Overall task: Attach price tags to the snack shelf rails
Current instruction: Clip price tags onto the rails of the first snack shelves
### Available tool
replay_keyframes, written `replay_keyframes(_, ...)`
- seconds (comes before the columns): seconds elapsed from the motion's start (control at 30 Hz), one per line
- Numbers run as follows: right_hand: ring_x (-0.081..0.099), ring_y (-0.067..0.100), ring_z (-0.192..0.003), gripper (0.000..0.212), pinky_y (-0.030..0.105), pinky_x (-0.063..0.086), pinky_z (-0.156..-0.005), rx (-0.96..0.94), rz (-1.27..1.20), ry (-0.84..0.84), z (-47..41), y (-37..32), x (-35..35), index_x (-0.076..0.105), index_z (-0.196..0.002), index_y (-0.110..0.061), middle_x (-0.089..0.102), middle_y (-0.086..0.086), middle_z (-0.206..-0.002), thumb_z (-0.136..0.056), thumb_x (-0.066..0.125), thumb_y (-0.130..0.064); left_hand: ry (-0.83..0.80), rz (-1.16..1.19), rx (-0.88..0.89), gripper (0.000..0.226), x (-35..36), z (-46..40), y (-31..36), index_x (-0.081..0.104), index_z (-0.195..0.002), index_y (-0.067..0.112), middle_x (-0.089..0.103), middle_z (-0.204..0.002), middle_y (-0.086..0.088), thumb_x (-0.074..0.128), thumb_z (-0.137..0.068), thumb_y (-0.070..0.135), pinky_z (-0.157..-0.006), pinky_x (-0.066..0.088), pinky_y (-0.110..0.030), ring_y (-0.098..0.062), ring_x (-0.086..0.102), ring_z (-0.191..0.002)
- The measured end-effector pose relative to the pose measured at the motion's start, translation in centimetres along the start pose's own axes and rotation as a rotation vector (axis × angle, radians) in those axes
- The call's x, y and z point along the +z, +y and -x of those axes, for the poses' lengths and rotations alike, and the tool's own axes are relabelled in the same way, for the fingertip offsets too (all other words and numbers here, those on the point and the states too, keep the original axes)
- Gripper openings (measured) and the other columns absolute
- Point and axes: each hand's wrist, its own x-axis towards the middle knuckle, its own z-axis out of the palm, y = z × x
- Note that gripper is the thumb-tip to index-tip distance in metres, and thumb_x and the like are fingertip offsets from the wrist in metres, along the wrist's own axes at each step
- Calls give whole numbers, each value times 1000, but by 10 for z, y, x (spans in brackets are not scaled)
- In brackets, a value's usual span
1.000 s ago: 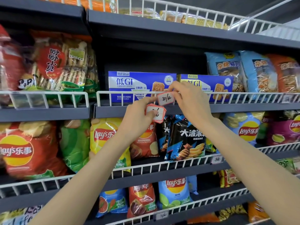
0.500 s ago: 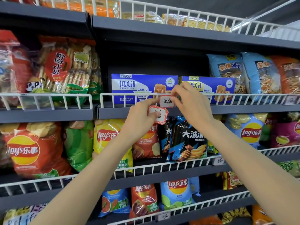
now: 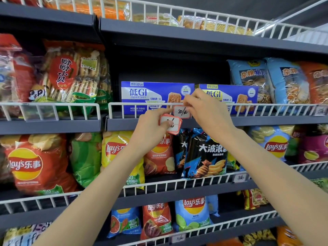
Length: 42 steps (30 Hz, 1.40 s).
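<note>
While your right hand (image 3: 209, 112) sits at frame centre, its fingertips pinch the top of a red-bordered tag (image 3: 182, 112) marked "20" against the white wire rail (image 3: 140, 104) of the middle shelf; the fingers curl over the tag's upper right corner, so you cannot see how it meets the wire there. Your left hand (image 3: 150, 126), just below and left, grips a small stack (image 3: 170, 123) of the same tags, thumb pressed flat on the top one, which hides most of its writing; only a stroke or two shows. How many tags are in the stack cannot be told. Behind the rail stand two blue boxes (image 3: 156, 96), the right one partly covered by your right hand. Lower down, chip bags (image 3: 204, 153) fill the next shelf, several blocked by your forearms. A tag on the lower rail (image 3: 240, 178) at right and another near the bottom (image 3: 178, 237) carry scribbles too small to read. At the far right edge a tag (image 3: 321, 110) on the middle rail is blurred. Bags at the left and right edges are cut off by the frame, and the top shelf's goods show only as slivers behind the wire.
</note>
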Motion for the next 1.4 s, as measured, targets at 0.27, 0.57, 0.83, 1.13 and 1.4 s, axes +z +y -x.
replay_keyframes(0.27, 60, 19, -88, 27, 19, 31, -46, 8, -56, 51, 7, -2, 8, 56, -114, -13, 56, 5, -112, -87, 63, -13, 38, 36, -17, 42, 6, 0, 0, 49, -133, 21, 63, -122, -4, 56, -91, 18, -93, 51, -42, -19, 59, -111)
replay_keyframes(0.57, 54, 15, -79, 30, 26, 42, -55, 27, -147, 7, 9, -2, -2, 50, -123, -18, 47, 3, -117, -94, 53, -20, 166, 84, -60, 36, 12, 2, 6, 54, -127, 22, 65, -116, -2, 56, -91, 19, -90, 53, -41, -16, 61, -106)
replay_keyframes(0.83, 54, 12, -101, 34, 22, 42, -67, 52, -311, -96, 7, -1, -11, 49, -129, -20, 44, -2, -125, -97, 45, -31, 314, 94, -86, 20, 22, 1, 24, 55, -113, 18, 62, -107, 3, 54, -93, 16, -82, 52, -25, -12, 60, -101)
replay_keyframes(1.13, 47, 2, -63, 20, 6, 35, -43, 319, -1162, -200, 17, -9, -35, 67, -109, -16, 61, -9, -84, -94, 54, -15, 288, 184, -49, 14, 10, 14, 23, 50, -104, 21, 61, -94, 8, 56, -92, 19, -79, 51, -23, -10, 61, -92)
replay_keyframes(1.4, 47, -4, -44, 12, 7, 32, -39, 421, -1233, -105, 6, -64, -37, 68, -95, -13, 61, -7, -73, -89, 60, -6, 196, 293, 7, 9, -36, 24, -8, 52, -100, 17, 68, -92, 1, 55, -92, 17, -77, 55, -36, -14, 66, -87)
